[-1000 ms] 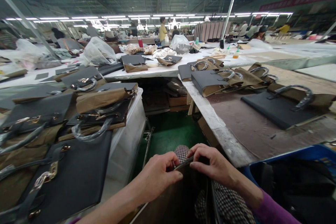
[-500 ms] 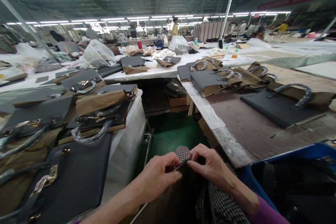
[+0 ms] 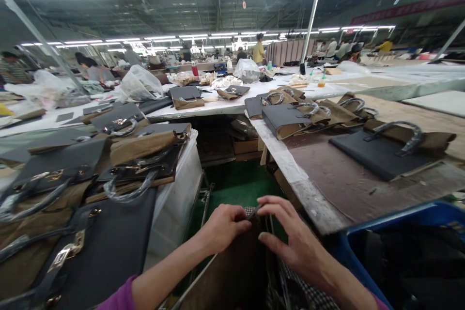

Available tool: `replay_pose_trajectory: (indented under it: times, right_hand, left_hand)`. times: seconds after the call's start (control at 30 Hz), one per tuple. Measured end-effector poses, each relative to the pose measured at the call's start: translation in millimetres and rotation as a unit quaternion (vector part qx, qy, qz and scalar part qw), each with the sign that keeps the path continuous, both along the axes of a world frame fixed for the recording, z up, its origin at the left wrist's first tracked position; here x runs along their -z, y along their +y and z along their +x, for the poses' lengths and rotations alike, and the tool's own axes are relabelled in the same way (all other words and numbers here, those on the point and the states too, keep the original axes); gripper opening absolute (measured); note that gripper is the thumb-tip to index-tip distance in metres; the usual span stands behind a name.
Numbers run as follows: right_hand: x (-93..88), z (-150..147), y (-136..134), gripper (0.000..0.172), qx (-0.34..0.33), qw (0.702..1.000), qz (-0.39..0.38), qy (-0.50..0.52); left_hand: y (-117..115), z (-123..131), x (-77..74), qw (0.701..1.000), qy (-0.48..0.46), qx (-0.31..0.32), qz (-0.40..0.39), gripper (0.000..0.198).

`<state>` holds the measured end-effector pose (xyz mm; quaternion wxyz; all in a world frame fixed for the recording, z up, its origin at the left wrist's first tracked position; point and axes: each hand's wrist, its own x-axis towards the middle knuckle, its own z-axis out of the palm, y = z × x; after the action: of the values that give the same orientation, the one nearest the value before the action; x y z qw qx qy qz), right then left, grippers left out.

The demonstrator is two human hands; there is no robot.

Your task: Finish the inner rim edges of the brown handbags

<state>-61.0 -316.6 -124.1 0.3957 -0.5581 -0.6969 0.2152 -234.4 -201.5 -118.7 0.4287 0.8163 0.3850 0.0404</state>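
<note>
Low in front of me, a handbag point(image 3: 236, 271) stands with its brown side toward me, its lower part cut off by the frame. My left hand point(image 3: 227, 227) pinches the bag's top edge between thumb and bent fingers. Across from it, my right hand point(image 3: 290, 232) has thumb and fingers spread apart, the fingertips close by the same edge; whether they touch it I cannot tell. Behind and below the bag shows black-and-white checked cloth point(image 3: 308, 295).
Dark handbags with wrapped handles point(image 3: 131, 189) and gold fittings pile up at left. More handbags point(image 3: 385, 150) lie on the right-hand table point(image 3: 319, 174). A blue crate point(image 3: 348, 261) with dark pieces sits at lower right. Green floor point(image 3: 236, 184) shows between the tables. People work farther back.
My right hand has let go of the bag's edge, its thumb and fingers parting. The left hand keeps its pinch, slightly farther left. The view has tilted up a little.
</note>
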Motion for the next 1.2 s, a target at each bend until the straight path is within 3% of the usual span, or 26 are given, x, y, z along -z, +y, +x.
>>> replay_pose_trajectory:
  times: [0.07, 0.13, 0.27, 0.4, 0.47, 0.6, 0.7, 0.8, 0.87, 0.97, 1.03, 1.13, 1.2]
  right_hand:
    - [-2.3, -9.4, -16.7, 0.013, -0.124, 0.991, 0.002, -0.055]
    - [0.4, -16.5, -31.1, 0.029, -0.178, 0.978, 0.035, -0.105]
    - [-4.7, -0.4, -48.6, 0.038, -0.132, 0.977, 0.002, -0.167]
    - [-22.5, 40.5, -57.3, 0.039, -0.116, 0.983, -0.039, -0.137]
    - [-20.9, 51.8, -60.8, 0.042, -0.101, 0.986, -0.058, -0.122]
    - [7.9, 44.9, -69.7, 0.038, -0.05, 0.99, -0.027, -0.132]
    - [35.4, 32.8, -76.6, 0.005, 0.008, 0.99, 0.051, -0.13]
    - [58.3, 31.6, -80.7, 0.051, 0.172, 0.981, 0.066, -0.058]
    - [70.0, 35.7, -82.2, 0.057, 0.241, 0.97, 0.014, 0.022]
    - [78.7, 40.2, -84.4, 0.04, 0.192, 0.961, -0.141, 0.141]
    - [76.6, 38.9, -85.5, 0.035, 0.142, 0.949, -0.205, 0.194]
    - [64.6, 31.9, -84.1, 0.035, 0.122, 0.944, -0.212, 0.221]
    - [55.6, 26.3, -81.1, 0.033, 0.113, 0.946, -0.212, 0.22]
  left_hand:
    - [3.4, 0.1, 5.1, 1.0, 0.008, -0.01, -0.003, 0.022]
    - [6.9, 0.9, 9.7, 1.0, 0.018, -0.018, -0.016, 0.021]
    - [15.4, 2.8, 7.6, 0.996, 0.041, -0.024, -0.071, 0.019]
    - [26.2, 2.3, -14.9, 0.992, 0.05, -0.007, -0.112, 0.021]
    - [30.7, 0.3, -27.5, 0.99, 0.053, 0.013, -0.127, 0.02]
    - [35.5, -4.3, -41.4, 0.983, 0.073, 0.053, -0.16, 0.02]
    - [39.1, -4.8, -44.9, 0.978, 0.088, 0.077, -0.173, 0.02]
    - [46.2, -4.7, -47.3, 0.973, 0.112, 0.099, -0.175, 0.02]
    - [51.6, -5.7, -47.4, 0.972, 0.123, 0.106, -0.172, 0.02]
    - [57.7, -7.7, -42.7, 0.973, 0.127, 0.107, -0.161, 0.019]
    - [58.7, -7.9, -37.7, 0.976, 0.125, 0.105, -0.146, 0.017]
    - [54.1, -6.5, -34.8, 0.982, 0.116, 0.107, -0.102, 0.012]
    - [48.0, -5.0, -38.4, 0.988, 0.09, 0.117, -0.05, 0.025]
